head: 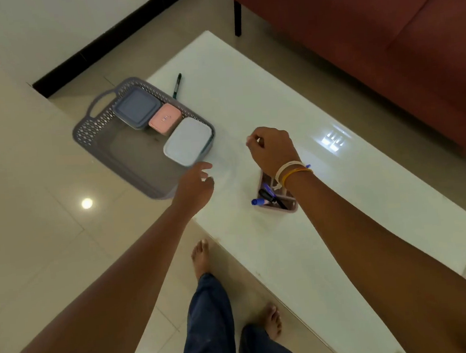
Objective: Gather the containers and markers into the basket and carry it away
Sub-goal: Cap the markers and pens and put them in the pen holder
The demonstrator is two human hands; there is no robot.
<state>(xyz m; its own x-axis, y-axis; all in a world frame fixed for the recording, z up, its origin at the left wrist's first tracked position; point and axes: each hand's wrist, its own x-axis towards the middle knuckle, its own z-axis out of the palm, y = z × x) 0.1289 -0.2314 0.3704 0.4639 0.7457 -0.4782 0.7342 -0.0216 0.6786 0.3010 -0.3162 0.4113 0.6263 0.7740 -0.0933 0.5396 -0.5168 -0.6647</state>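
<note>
A grey perforated basket (89,129) sits at the table's left edge, overhanging it. Inside it lie a blue-grey container (136,107), a small pink container (164,118) and a pale blue container (188,141). My left hand (196,183) hovers by the basket's near right corner, fingers apart and holding nothing. My right hand (273,149) is over the table to the right of the basket, fingers curled; nothing shows in it. Under my right wrist stands a small mauve holder (292,206) with several markers (267,197). A dark marker (177,85) lies alone beyond the basket.
The white glossy table (354,194) runs from the far left to the near right. A dark red sofa (381,22) stands behind it. Tiled floor lies to the left, and my bare feet stand at the table's near edge.
</note>
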